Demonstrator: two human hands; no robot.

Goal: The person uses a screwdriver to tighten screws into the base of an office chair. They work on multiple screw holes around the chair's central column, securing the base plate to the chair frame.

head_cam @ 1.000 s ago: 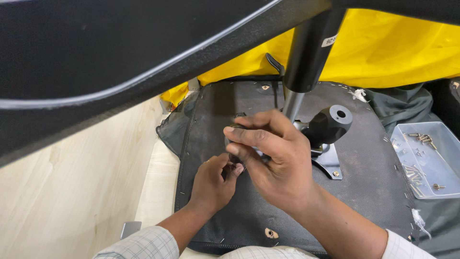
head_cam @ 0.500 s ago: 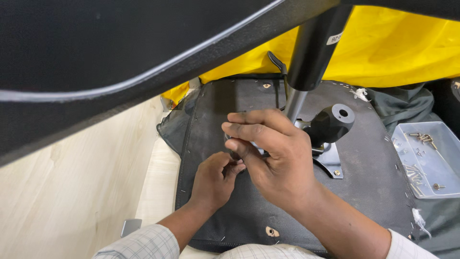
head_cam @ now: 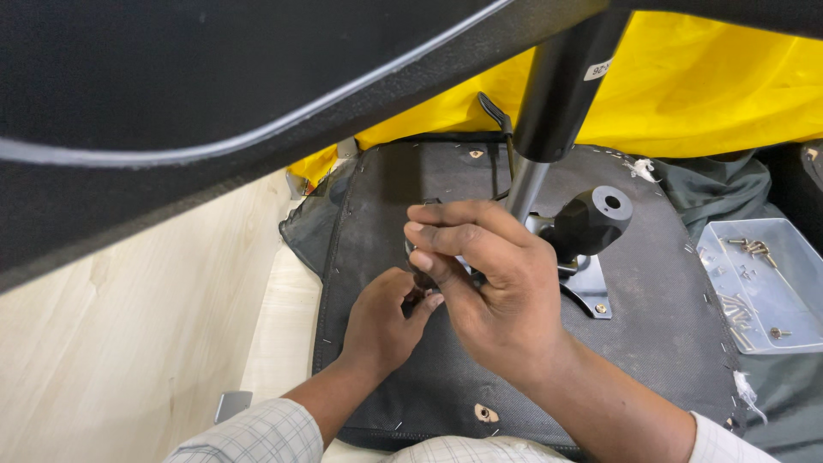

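Since a second ago little has shifted: both hands stay on the black fabric-covered chair seat underside [head_cam: 411,197]. The left hand [head_cam: 386,321], at seven o'clock of the right hand [head_cam: 489,283], pinches something hidden; the right hand's fingers [head_cam: 446,236] curl, contents unclear.

1. Seat underside [head_cam: 651,343], centre: black fabric.
2. Sheet [head_cam: 703,86], upper right: bright yellow.
3. Tray [head_cam: 793,257], right edge: clear plastic.
4. Sleeve [head_cam: 249,437], bottom left: white with grey checks.
5. Surface [head_cam: 111,360], lower left: pale wood grain.

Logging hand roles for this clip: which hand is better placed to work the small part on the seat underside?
Left hand: its fingers pinch at the black fabric chair-seat underside; the right hand hovers above.
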